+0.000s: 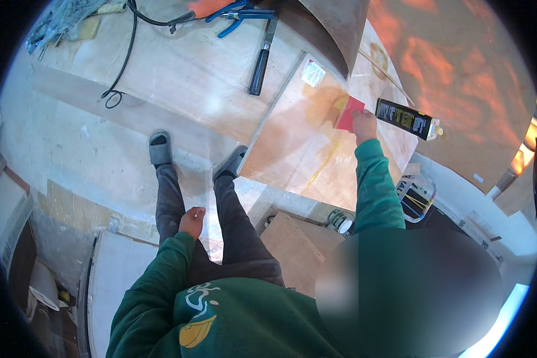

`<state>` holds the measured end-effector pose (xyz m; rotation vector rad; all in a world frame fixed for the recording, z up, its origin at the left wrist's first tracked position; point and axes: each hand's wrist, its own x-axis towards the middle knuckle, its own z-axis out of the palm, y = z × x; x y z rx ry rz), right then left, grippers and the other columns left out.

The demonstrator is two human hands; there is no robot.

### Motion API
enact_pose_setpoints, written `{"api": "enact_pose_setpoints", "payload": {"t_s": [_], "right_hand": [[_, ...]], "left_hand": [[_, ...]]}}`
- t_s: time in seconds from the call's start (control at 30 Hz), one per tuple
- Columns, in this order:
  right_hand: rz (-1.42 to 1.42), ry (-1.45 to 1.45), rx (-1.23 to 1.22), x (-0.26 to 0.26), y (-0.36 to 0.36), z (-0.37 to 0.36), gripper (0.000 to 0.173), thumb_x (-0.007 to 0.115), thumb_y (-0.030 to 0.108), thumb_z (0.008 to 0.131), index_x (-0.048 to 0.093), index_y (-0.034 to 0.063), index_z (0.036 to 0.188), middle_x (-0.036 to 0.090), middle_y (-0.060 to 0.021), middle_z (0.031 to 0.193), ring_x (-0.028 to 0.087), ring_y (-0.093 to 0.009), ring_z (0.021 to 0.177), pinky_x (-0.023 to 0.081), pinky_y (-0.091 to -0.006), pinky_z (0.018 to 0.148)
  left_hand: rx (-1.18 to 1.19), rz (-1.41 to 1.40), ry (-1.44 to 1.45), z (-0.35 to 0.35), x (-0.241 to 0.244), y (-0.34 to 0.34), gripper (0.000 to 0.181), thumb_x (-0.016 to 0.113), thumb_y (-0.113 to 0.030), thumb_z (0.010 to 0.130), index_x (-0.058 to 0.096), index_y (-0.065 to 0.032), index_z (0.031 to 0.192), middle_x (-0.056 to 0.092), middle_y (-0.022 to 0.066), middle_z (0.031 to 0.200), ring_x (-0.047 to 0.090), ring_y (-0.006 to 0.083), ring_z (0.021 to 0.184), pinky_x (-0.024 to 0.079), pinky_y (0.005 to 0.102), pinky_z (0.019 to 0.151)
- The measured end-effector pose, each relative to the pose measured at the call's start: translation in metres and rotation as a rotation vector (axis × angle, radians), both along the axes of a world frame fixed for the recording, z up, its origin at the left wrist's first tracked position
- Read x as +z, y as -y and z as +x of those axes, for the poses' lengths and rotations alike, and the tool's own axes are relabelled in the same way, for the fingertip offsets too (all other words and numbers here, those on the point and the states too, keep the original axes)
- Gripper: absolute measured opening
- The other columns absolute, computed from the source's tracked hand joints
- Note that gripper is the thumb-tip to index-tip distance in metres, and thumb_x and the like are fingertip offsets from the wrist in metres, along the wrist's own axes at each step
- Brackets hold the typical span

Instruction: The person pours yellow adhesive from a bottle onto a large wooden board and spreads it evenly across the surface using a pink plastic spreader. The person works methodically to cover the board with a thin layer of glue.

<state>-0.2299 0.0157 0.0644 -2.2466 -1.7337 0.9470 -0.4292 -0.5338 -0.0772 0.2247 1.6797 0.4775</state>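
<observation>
My right hand [365, 126] grips a red flat plastic spreader [350, 114] against a thin wooden panel [291, 138]. Beside the spreader, a wet-looking yellowish-amber film [324, 105] coats part of the panel, and a yellow streak [324, 163] runs lower down. Just right of that hand lies a black rectangular can [403, 117] with printed writing and a pale yellow cap. My left hand [191, 223] hangs by my thigh with its fingers loosely curled, apart from the panel; nothing clearly shows in it. A printed label [313, 73] is stuck near the panel's far corner.
Beyond the panel lie a black-handled bladed tool [260, 67], blue-handled tools [246, 15] and a black hose or cable [132, 53]. A curved brown sheet [340, 27] rises at the panel's far end. Near my legs stand a wooden box [291, 244] and a tin [339, 221].
</observation>
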Motion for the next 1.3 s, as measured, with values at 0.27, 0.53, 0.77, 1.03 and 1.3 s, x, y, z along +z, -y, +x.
{"api": "enact_pose_setpoints", "payload": {"t_s": [0.27,0.53,0.77,1.03,1.3], "right_hand": [[-0.02,-0.086,0.041,-0.005,-0.009,-0.026,0.021,0.06,0.017,0.088,0.069,-0.0016,0.092,0.07,-0.0116,0.08,0.07,-0.022,0.065,0.058,-0.0345,0.051],[-0.069,-0.135,0.135,-0.005,-0.016,-0.078,0.024,0.061,0.017,0.089,0.069,-0.002,0.101,0.071,-0.0111,0.085,0.07,-0.021,0.067,0.059,-0.0348,0.053],[-0.064,-0.115,0.225,-0.001,-0.01,-0.14,0.021,0.061,0.017,0.091,0.066,0.0004,0.103,0.07,-0.0102,0.088,0.07,-0.021,0.069,0.058,-0.0334,0.053],[-0.067,-0.151,0.216,-0.006,-0.012,-0.179,0.02,0.06,0.016,0.092,0.066,0.0006,0.103,0.07,-0.0101,0.091,0.07,-0.021,0.072,0.058,-0.0344,0.056],[0.118,-0.242,0.356,0.021,0.028,-0.139,0.025,0.059,0.018,0.096,0.07,-0.0027,0.103,0.073,-0.0138,0.088,0.07,-0.029,0.076,0.055,-0.0372,0.069]], "left_hand": [[0.009,0.014,0.012,0.004,-0.009,0.008,0.046,0.058,-0.042,0.099,0.07,-0.0003,0.113,0.07,0.027,0.106,0.067,0.0429,0.104,0.051,0.0455,0.09],[0.031,0.062,-0.02,0.006,-0.012,0.015,0.043,0.059,-0.041,0.099,0.069,-0.0011,0.114,0.071,0.0209,0.095,0.067,0.0338,0.091,0.051,0.0429,0.082],[0.084,0.026,0.031,-0.003,0.0,0.009,0.046,0.059,-0.042,0.099,0.069,-0.0006,0.114,0.07,0.0276,0.106,0.067,0.0429,0.104,0.051,0.0455,0.09],[0.068,0.056,-0.008,-0.007,-0.003,0.008,0.044,0.059,-0.041,0.098,0.07,-0.0009,0.112,0.071,0.0262,0.103,0.068,0.0417,0.101,0.052,0.045,0.088],[0.141,0.04,0.016,0.003,-0.024,0.021,0.042,0.059,-0.04,0.098,0.071,-0.0021,0.111,0.072,0.0249,0.101,0.069,0.0402,0.099,0.053,0.044,0.087]]}}
